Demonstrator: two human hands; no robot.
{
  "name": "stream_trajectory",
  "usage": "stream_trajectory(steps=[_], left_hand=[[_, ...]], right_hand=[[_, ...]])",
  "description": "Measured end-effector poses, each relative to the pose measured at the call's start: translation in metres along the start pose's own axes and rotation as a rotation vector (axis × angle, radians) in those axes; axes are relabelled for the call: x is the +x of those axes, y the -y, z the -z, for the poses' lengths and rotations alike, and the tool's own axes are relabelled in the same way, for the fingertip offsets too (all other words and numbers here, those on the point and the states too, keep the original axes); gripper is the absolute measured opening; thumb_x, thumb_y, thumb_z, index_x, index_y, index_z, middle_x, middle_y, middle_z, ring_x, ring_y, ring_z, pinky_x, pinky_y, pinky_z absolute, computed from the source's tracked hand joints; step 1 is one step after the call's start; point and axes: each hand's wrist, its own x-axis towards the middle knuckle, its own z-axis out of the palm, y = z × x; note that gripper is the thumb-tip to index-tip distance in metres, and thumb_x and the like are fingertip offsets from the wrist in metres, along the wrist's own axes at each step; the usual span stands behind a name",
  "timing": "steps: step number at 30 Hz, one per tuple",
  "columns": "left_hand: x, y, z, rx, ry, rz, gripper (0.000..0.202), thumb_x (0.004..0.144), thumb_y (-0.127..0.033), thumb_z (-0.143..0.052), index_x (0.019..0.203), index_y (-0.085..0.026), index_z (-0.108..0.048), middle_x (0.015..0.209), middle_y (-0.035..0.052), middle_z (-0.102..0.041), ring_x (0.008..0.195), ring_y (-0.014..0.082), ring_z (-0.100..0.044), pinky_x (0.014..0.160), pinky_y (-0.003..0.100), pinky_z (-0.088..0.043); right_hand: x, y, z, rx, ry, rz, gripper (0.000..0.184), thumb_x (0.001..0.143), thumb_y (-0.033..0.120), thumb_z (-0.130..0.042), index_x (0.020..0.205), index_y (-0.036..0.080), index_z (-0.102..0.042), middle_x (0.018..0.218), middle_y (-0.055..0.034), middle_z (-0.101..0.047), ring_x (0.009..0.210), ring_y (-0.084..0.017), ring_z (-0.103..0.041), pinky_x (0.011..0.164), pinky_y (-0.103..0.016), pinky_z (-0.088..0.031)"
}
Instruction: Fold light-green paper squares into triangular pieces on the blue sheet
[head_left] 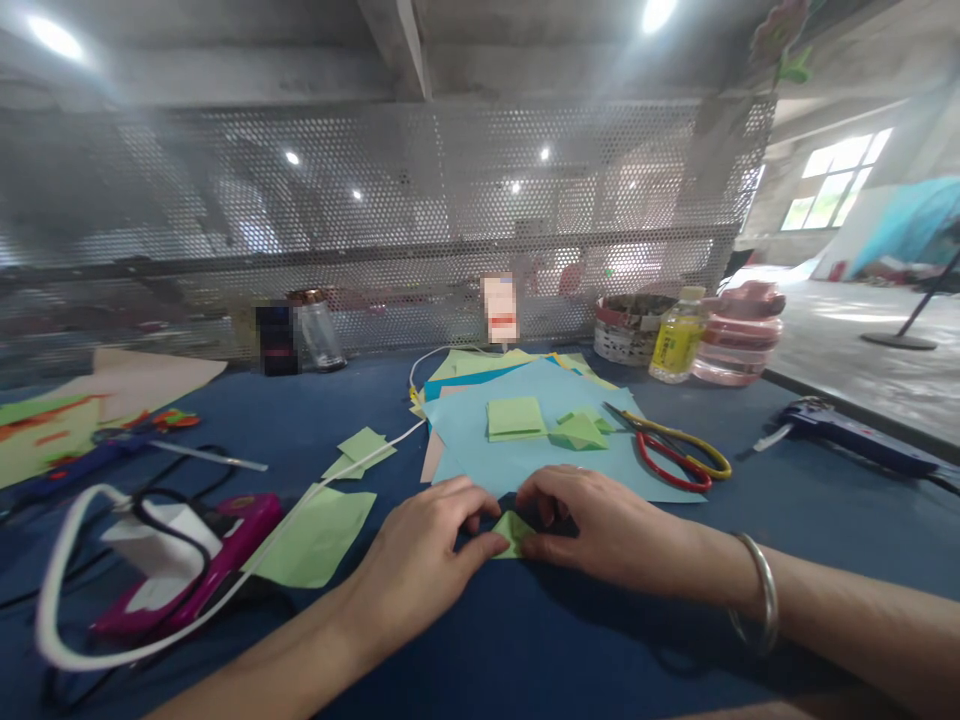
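Back panel: you've got grey perf. metal (420, 200) right across the far side, w/ lights showing thru.
Table: dark blue top (420, 655) in front of you, panel behind it.
Paper stack: light-blue sheet (465, 440) on top, ahead of your hands, other colours poking out underneath.
R hand: your right hand (592, 515) is in from the R, grasping the small green piece at its R side, thumb low; silver bangle (766, 595) on that wrist.
L hand: your left hand (435, 525) has the same piece by its L side, thumb tip on the edge.
Power strip: magenta one (251, 520) to your L, white plug & cables on it.
Glue gun: blue, far R (862, 440), lying on its side.
Lg green sheet: flat (319, 540), betw. power strip & your L hand.
Scissors: red/yellow handles (642, 430), partly on the blue sheet, R side, blades pointing up-L.
Green square: flat (517, 418) on the blue sheet, just L of the folded green bits (581, 430).
Small green piece: folded, pointed top (512, 535), betw. your two hands, just this side of the stack.
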Motion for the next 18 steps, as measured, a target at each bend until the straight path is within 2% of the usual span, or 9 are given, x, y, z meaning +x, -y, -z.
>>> stream_trajectory(steps=[5,9,13,18], left_hand=[[-0.0012,-0.0027,0.0019,-0.025,0.0,-0.006,0.003,0.085,-0.023,-0.062,0.085,-0.021,-0.064,0.081,-0.0004,-0.059,0.076,0.0187,-0.056,0.066,0.027,-0.039],[-0.001,-0.0068,0.0036,-0.077,-0.004,-0.024,0.005,0.085,-0.021,-0.062,0.081,-0.021,-0.064,0.081,-0.0014,-0.06,0.077,0.017,-0.057,0.067,0.025,-0.04],[0.0,-0.0071,0.0045,-0.128,-0.024,-0.03,0.014,0.085,-0.02,-0.064,0.071,-0.02,-0.06,0.075,-0.0036,-0.059,0.07,0.0136,-0.055,0.063,0.023,-0.039],[-0.0016,-0.0049,0.0048,-0.161,-0.046,0.008,0.014,0.086,-0.023,-0.063,0.072,-0.02,-0.059,0.067,-0.005,-0.056,0.062,0.0127,-0.051,0.058,0.023,-0.037]], right_hand=[[0.0008,0.0018,-0.0001,-0.002,0.022,0.001,0.018,0.082,0.034,-0.066,0.088,0.017,-0.062,0.08,-0.0017,-0.061,0.069,-0.013,-0.052,0.062,-0.024,-0.038],[0.0006,0.0024,-0.0006,0.106,0.022,-0.022,0.016,0.08,0.029,-0.069,0.083,0.017,-0.061,0.074,0.001,-0.061,0.064,-0.011,-0.051,0.057,-0.021,-0.037],[-0.0001,0.0027,-0.0011,0.164,0.007,-0.03,0.01,0.081,0.026,-0.067,0.081,0.017,-0.062,0.076,0.0005,-0.065,0.067,-0.012,-0.056,0.061,-0.022,-0.04],[0.0004,0.004,-0.0004,0.18,-0.002,-0.016,0.004,0.08,0.02,-0.066,0.081,0.017,-0.065,0.077,-0.0001,-0.067,0.069,-0.012,-0.059,0.064,-0.022,-0.042]])
